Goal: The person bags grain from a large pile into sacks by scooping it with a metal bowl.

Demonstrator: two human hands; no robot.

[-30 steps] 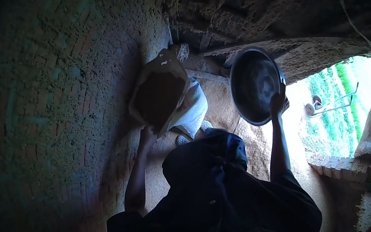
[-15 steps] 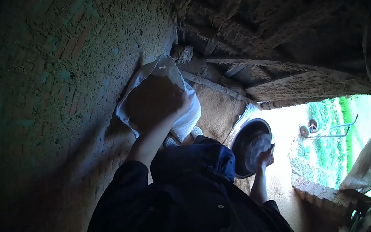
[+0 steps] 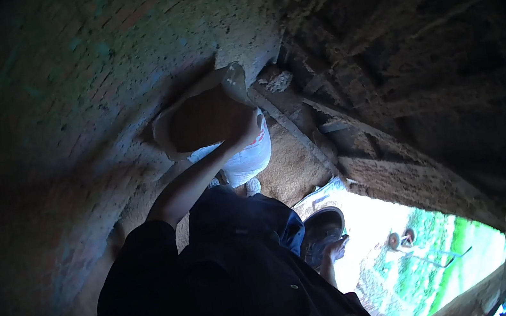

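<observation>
Clutching rim of open sack point(image 3: 209, 122) in left hand point(image 3: 248, 129), brick wall point(image 3: 94, 83) just beyond | right hand point(image 3: 336, 251) closed on metal pan point(image 3: 318, 229), low | risk: one-handed grip slackening, rim sagging, fill spilling.

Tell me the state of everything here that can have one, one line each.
sack: upright, mouth open, brown fill showing.
pan: held low, tilted; contents too dark to tell.
left hand: fingers closed on the sack's rim.
right hand: fingers closed on the pan's edge.
</observation>
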